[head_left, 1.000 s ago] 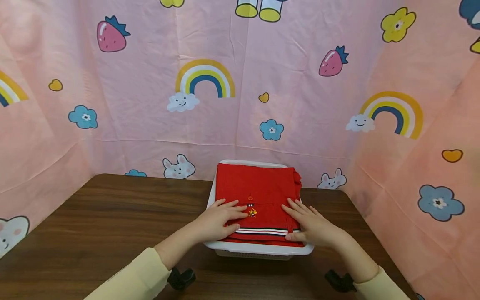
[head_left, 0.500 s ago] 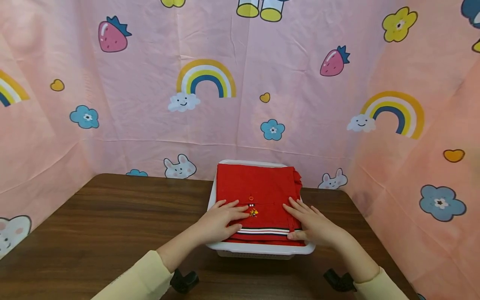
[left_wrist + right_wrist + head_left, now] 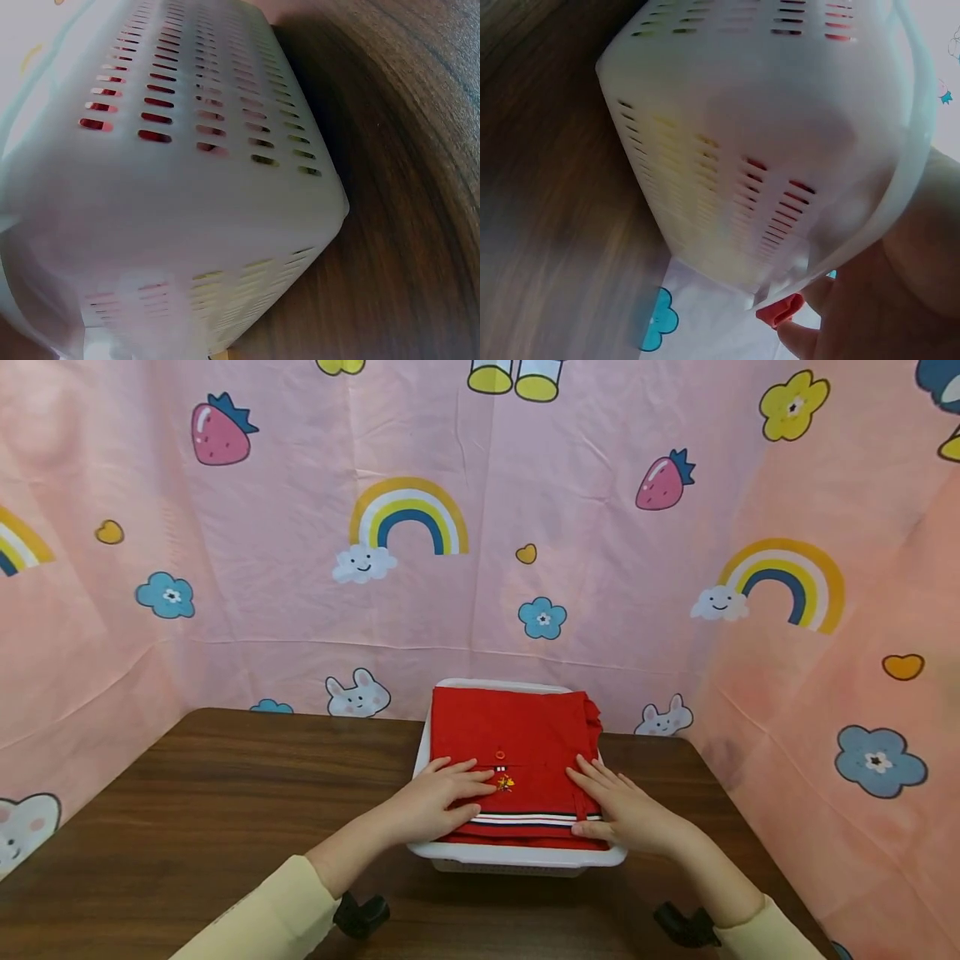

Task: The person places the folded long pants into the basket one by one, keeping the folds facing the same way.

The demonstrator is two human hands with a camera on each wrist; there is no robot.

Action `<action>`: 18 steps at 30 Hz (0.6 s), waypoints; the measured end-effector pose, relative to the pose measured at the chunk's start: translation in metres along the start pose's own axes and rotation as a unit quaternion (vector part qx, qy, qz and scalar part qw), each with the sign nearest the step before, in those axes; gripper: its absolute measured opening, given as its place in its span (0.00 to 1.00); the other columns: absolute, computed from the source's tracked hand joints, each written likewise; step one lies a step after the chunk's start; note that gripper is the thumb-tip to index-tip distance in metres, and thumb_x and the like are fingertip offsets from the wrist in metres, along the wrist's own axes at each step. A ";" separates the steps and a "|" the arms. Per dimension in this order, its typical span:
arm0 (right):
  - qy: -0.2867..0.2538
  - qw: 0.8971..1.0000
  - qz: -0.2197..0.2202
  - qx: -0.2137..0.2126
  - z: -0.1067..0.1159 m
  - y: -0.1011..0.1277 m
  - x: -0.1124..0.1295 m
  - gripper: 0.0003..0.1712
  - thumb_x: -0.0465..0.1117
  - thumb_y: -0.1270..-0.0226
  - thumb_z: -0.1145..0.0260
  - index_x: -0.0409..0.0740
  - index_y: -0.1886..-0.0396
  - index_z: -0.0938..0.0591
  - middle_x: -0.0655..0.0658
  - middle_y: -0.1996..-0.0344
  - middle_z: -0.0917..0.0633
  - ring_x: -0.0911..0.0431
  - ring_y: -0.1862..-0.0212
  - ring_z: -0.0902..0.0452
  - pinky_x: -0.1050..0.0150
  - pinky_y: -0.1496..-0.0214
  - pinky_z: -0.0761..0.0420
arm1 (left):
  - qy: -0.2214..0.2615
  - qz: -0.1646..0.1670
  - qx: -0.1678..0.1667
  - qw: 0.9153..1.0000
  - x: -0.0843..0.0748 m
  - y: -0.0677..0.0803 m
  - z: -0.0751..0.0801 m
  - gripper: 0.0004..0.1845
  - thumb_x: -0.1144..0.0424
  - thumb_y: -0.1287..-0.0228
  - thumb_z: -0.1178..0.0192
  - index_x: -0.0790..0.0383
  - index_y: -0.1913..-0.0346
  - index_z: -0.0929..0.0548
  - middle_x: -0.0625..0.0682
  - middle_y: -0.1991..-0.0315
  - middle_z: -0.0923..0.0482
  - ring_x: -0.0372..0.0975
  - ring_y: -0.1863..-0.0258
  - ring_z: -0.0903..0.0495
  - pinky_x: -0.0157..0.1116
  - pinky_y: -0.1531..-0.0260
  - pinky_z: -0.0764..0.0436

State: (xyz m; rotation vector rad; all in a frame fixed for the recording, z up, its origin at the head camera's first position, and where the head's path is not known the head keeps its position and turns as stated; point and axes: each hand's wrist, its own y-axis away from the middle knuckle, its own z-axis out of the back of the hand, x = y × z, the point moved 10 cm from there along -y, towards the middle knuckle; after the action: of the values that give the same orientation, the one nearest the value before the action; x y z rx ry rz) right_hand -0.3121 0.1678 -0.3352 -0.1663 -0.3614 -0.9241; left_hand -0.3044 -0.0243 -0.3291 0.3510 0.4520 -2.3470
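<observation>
A folded red garment with a button, a small yellow embroidered figure and a striped band lies on top inside a white plastic basket. My left hand rests on the garment's left side, fingers spread. On its right side lies my right hand, fingers also spread and the thumb near the striped band. The left wrist view shows the slotted basket wall, with red and paler cloth behind the slots. In the right wrist view, part of my right hand shows beside the basket rim.
The basket stands near the back of a dark brown wooden table. A pink printed cloth hangs behind and along both sides. Black wrist mounts are strapped under both forearms.
Both hands stay on the red garment with almost no movement. The whole head view shifts only slightly.
</observation>
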 end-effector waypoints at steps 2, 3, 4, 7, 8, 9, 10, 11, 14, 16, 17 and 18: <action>-0.008 1.000 -0.002 -0.005 -0.001 0.000 -0.002 0.49 0.62 0.39 0.37 0.42 0.26 0.41 0.37 0.26 0.48 0.38 0.27 0.59 0.36 0.32 0.57 | 0.008 -0.002 0.001 1.000 0.001 0.001 0.000 0.21 0.59 0.33 0.44 0.57 0.38 0.22 0.52 0.35 0.30 0.50 0.32 0.40 0.57 0.35 0.52; -0.014 1.000 -0.002 -0.008 -0.001 0.000 -0.002 0.48 0.62 0.39 0.37 0.42 0.26 0.40 0.37 0.26 0.48 0.38 0.27 0.59 0.36 0.32 0.57 | 0.013 -0.003 0.002 1.000 0.001 0.001 0.000 0.21 0.59 0.33 0.44 0.57 0.38 0.22 0.53 0.35 0.30 0.50 0.32 0.40 0.57 0.35 0.52; -0.019 1.000 -0.001 -0.015 -0.001 0.000 -0.003 0.48 0.62 0.39 0.37 0.42 0.27 0.39 0.38 0.26 0.47 0.38 0.27 0.58 0.35 0.33 0.56 | 0.019 -0.004 0.001 1.000 0.001 0.002 0.001 0.21 0.59 0.33 0.44 0.57 0.39 0.22 0.53 0.36 0.30 0.50 0.32 0.40 0.57 0.35 0.53; -0.036 0.999 0.001 -0.037 0.000 0.001 -0.004 0.45 0.61 0.39 0.36 0.43 0.28 0.37 0.40 0.27 0.45 0.40 0.27 0.57 0.35 0.33 0.54 | 0.038 -0.010 -0.001 0.999 0.003 0.005 0.004 0.20 0.59 0.33 0.43 0.57 0.39 0.21 0.53 0.36 0.29 0.49 0.32 0.39 0.56 0.34 0.53; -0.042 0.998 0.002 -0.045 0.001 0.002 -0.004 0.45 0.61 0.39 0.36 0.43 0.28 0.36 0.40 0.27 0.44 0.40 0.27 0.56 0.36 0.33 0.54 | 0.042 -0.011 -0.002 0.999 0.003 0.006 0.006 0.20 0.58 0.33 0.43 0.57 0.40 0.21 0.53 0.37 0.28 0.49 0.32 0.38 0.55 0.34 0.52; -0.043 0.998 0.003 -0.053 0.002 0.003 -0.004 0.44 0.60 0.39 0.36 0.43 0.29 0.34 0.40 0.27 0.43 0.40 0.27 0.55 0.36 0.33 0.53 | 0.045 -0.011 -0.002 0.999 0.005 0.008 0.007 0.20 0.57 0.34 0.42 0.57 0.40 0.21 0.53 0.37 0.28 0.48 0.32 0.38 0.54 0.33 0.52; -0.048 0.997 0.003 -0.062 0.004 0.005 -0.005 0.42 0.60 0.39 0.36 0.44 0.29 0.33 0.41 0.27 0.42 0.40 0.28 0.53 0.36 0.33 0.51 | 0.048 -0.010 -0.002 0.999 0.006 0.010 0.009 0.21 0.57 0.34 0.42 0.57 0.40 0.21 0.52 0.37 0.28 0.47 0.32 0.38 0.53 0.33 0.50; -0.053 0.996 0.003 -0.070 0.006 0.007 -0.005 0.41 0.58 0.38 0.35 0.44 0.30 0.33 0.41 0.28 0.41 0.41 0.28 0.52 0.36 0.33 0.50 | 0.049 -0.008 -0.003 0.999 0.008 0.012 0.010 0.21 0.56 0.34 0.41 0.57 0.39 0.21 0.52 0.37 0.28 0.47 0.32 0.39 0.53 0.33 0.48; -0.061 0.992 0.009 -0.106 0.017 0.014 -0.008 0.37 0.54 0.37 0.34 0.43 0.31 0.31 0.41 0.29 0.37 0.41 0.29 0.46 0.37 0.35 0.44 | 0.053 0.000 -0.011 0.999 0.015 0.018 0.018 0.22 0.56 0.35 0.40 0.58 0.39 0.22 0.52 0.37 0.28 0.47 0.32 0.39 0.53 0.36 0.42; -0.058 0.988 0.010 -0.140 0.029 0.020 -0.011 0.35 0.49 0.35 0.34 0.42 0.32 0.31 0.40 0.31 0.35 0.42 0.31 0.42 0.38 0.37 0.38 | 0.052 -0.001 -0.021 0.998 0.019 0.022 0.025 0.22 0.57 0.35 0.40 0.60 0.39 0.22 0.53 0.37 0.28 0.48 0.32 0.39 0.54 0.38 0.39; -0.053 0.986 0.010 -0.158 0.036 0.023 -0.013 0.34 0.48 0.35 0.34 0.42 0.32 0.31 0.40 0.32 0.33 0.42 0.32 0.40 0.39 0.38 0.36 | 0.051 0.000 -0.026 0.998 0.022 0.024 0.030 0.22 0.58 0.35 0.40 0.60 0.39 0.22 0.54 0.37 0.29 0.49 0.32 0.39 0.55 0.38 0.37; -0.046 0.983 0.008 -0.177 0.043 0.026 -0.015 0.33 0.46 0.34 0.35 0.41 0.32 0.31 0.39 0.33 0.32 0.42 0.33 0.37 0.40 0.40 0.33 | 0.047 0.001 -0.030 0.998 0.024 0.026 0.034 0.22 0.58 0.35 0.39 0.61 0.39 0.22 0.55 0.37 0.29 0.50 0.32 0.39 0.55 0.39 0.37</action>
State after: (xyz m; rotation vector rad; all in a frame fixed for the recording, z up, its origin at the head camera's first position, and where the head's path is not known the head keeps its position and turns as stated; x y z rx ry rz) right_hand -0.3098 0.2069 -0.3010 -0.5389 -0.2769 -0.9607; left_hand -0.3077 -0.0704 -0.3130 0.4349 0.5651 -2.3158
